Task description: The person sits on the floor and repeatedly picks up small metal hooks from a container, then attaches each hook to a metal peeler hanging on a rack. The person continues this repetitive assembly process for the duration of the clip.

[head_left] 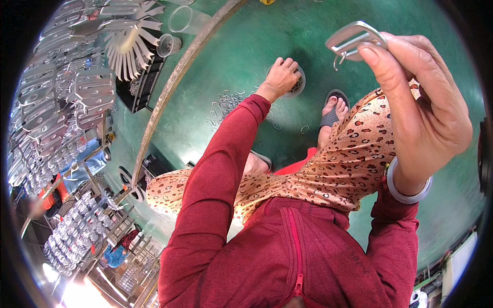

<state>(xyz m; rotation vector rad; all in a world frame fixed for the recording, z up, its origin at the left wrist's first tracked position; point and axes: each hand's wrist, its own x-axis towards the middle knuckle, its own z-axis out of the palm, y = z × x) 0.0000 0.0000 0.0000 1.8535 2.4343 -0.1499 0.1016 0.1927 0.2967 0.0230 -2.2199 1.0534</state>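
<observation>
Raised at the upper right, my right hand [426, 97] pinches a shiny silver slotted metal piece [354, 38] between thumb and fingers. A small bent wire hook [337, 62] hangs at its lower edge. My left hand [282, 77] reaches down to a small round container [299, 86] on the floor. Its fingers are curled over the rim, and the fingertips are hidden inside; what they hold, if anything, I cannot make out. Many loose wire hooks [226, 105] lie scattered on the green floor to the left of that hand.
A curved metal rail [174, 77] runs along the left. Beyond it hang many silver slotted metal pieces [41, 97], with a black crate [134, 95] and a clear plastic tub [187, 20] nearby. My sandalled foot [334, 110] stands near the container.
</observation>
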